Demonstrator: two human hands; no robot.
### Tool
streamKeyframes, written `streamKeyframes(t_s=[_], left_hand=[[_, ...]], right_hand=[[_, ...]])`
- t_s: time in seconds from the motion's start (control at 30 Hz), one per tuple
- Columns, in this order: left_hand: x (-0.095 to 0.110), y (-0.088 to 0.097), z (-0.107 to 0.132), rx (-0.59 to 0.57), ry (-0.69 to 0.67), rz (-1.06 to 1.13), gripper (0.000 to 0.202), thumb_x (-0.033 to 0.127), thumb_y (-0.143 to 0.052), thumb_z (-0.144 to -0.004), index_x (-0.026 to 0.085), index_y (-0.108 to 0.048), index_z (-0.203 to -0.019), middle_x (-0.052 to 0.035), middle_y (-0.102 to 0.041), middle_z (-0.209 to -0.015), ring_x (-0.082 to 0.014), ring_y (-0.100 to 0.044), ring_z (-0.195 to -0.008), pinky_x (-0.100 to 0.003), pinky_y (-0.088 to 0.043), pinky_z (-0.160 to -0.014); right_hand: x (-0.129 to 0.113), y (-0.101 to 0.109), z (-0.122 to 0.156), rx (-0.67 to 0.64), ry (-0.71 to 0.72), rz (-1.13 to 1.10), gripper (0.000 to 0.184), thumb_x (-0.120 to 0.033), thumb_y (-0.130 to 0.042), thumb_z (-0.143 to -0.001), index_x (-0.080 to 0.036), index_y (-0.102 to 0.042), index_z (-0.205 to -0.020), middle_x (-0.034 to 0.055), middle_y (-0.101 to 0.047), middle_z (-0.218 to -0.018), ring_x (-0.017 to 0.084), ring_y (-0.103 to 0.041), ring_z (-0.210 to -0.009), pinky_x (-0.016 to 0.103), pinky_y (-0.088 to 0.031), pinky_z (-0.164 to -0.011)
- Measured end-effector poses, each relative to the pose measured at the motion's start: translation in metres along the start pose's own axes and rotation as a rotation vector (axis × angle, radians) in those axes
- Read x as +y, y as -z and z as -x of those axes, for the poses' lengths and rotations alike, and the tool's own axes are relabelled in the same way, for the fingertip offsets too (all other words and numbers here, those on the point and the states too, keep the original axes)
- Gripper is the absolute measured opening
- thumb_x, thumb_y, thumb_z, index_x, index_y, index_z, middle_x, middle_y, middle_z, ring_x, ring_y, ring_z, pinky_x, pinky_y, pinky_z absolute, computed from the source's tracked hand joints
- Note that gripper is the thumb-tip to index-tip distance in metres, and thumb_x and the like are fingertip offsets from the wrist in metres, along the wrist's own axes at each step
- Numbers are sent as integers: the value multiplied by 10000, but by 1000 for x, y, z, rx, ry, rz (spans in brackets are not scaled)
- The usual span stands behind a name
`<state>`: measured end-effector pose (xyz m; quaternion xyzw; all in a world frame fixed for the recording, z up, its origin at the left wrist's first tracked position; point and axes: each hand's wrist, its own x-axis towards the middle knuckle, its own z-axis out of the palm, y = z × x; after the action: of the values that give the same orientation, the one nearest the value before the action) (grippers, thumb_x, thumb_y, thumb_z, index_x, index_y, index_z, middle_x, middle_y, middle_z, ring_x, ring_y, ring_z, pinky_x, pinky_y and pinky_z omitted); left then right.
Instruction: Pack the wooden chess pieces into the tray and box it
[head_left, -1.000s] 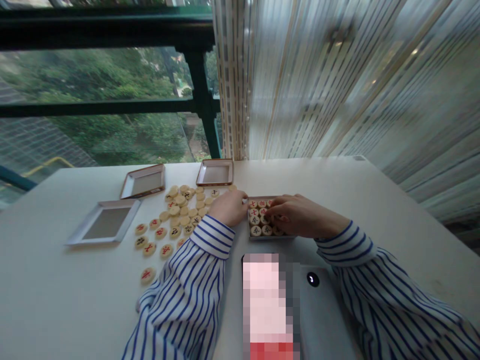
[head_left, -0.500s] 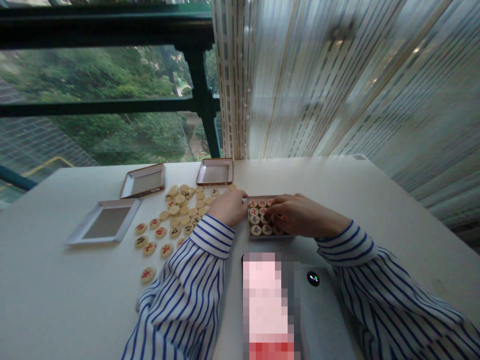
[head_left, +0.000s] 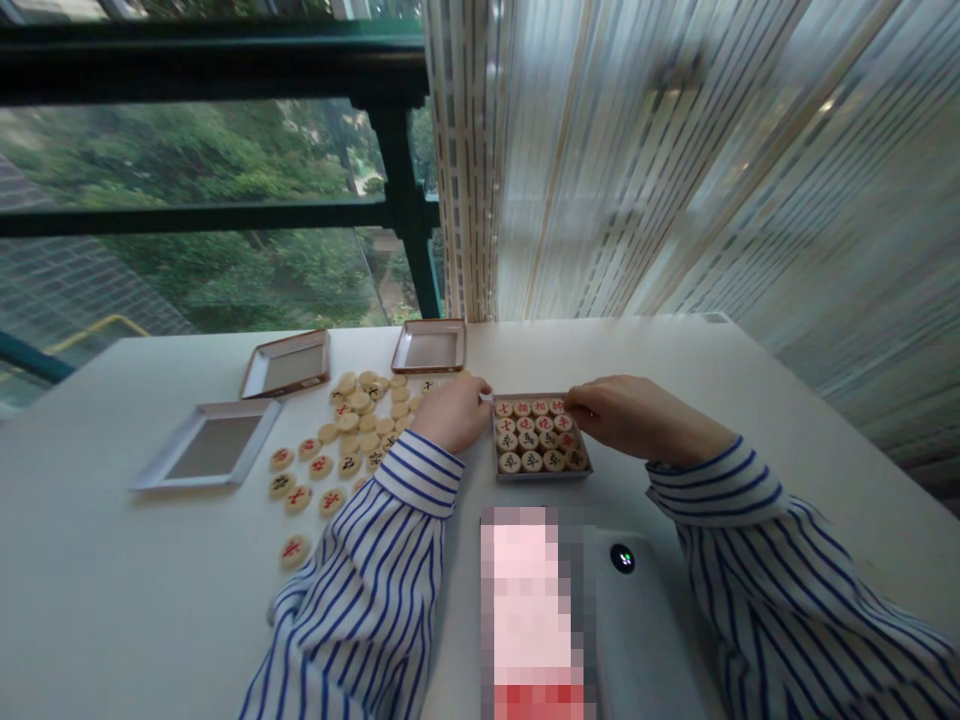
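Note:
A small shallow box [head_left: 541,474] sits on the white table [head_left: 135,600] in front of me, filled with rows of round wooden chess pieces [head_left: 536,436] marked in red and black. My left hand [head_left: 454,412] rests curled against the box's left rim. Against the right rim lies my right hand [head_left: 630,415], fingers bent, fingertips at the far right corner. Neither hand visibly holds a piece. Several loose pieces [head_left: 352,425] lie scattered left of my left hand.
Three empty box halves lie at the left and back: a white-rimmed one [head_left: 210,445], a brown one [head_left: 289,362] and another brown one [head_left: 431,346]. A grey device [head_left: 637,610] with a small light lies near me. A window and striped curtain stand behind the table.
My right hand has slid off the pieces in the box to its right edge, uncovering the full rows. My left hand has stayed at the left rim.

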<state>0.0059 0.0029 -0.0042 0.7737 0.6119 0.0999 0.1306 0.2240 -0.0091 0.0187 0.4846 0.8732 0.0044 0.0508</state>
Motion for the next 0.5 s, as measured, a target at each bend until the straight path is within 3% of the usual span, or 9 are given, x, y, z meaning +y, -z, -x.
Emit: streamKeyframes(t_s=[0.2,0.5], left_hand=[[2,7,2,92,-2,18,236,296,-459,-795,197,-659,-872,-63,-689,-894,-206,-619,-846,-292,-465,-737],[-1,26,8,248,-1,92,233,313,-466,-795,204,-664,-852,-37,-691,-854,-181,-619,-781,-273,-458,-681]], right_hand=[[1,6,4,63,-2,6,257,-265,-390,-842,-210,-638,-875,55,-677,-820,171,-597,-714,265,-337,-566],[-5,17,9,166,29,-10,270,-259,-369,-863,-204,-630,-908,48,-670,-822,160,-587,-725,261,-339,-592]])
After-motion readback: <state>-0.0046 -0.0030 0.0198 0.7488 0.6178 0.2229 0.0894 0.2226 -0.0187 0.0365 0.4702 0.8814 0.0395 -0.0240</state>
